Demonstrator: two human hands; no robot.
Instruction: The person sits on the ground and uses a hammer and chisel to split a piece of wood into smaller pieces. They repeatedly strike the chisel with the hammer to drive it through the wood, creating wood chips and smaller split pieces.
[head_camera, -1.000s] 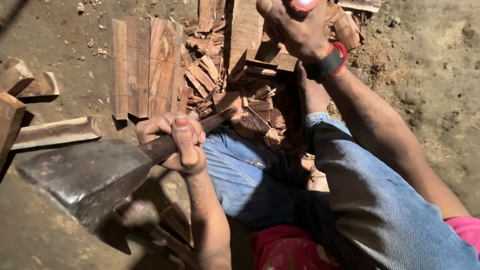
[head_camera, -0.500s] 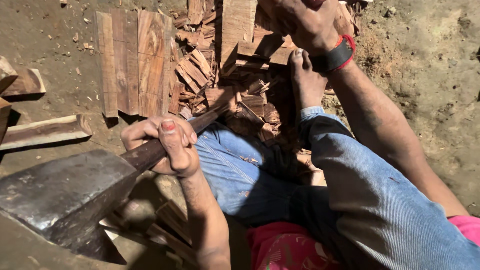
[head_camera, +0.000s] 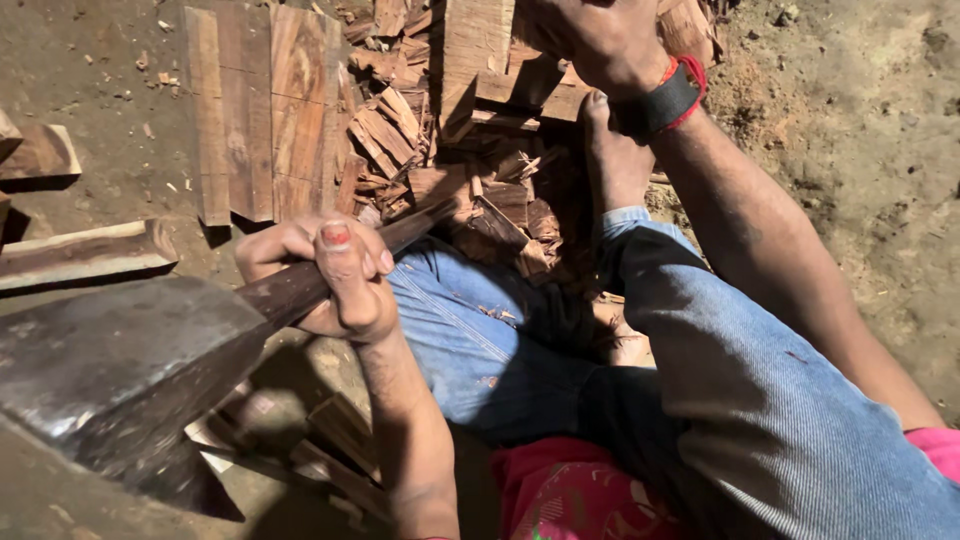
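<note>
My left hand is shut around the dark wooden handle of an axe. Its big steel head hangs low at the left, close to the camera. My right hand, with a black and red wristband, reaches to the top edge and grips an upright wooden piece standing in a heap of split wood. My bare foot rests against that heap, just under the wrist. The fingers of the right hand are partly cut off by the frame's edge.
Flat planks lie side by side on the dirt at upper left. Two cut blocks lie at the left edge. More wood offcuts lie beneath the axe. My legs in blue jeans fill the lower right; bare earth lies to the right.
The axe head has come down and to the left, closer to the camera. The left hand slid slightly left with the handle. The right hand stays on the wooden piece.
</note>
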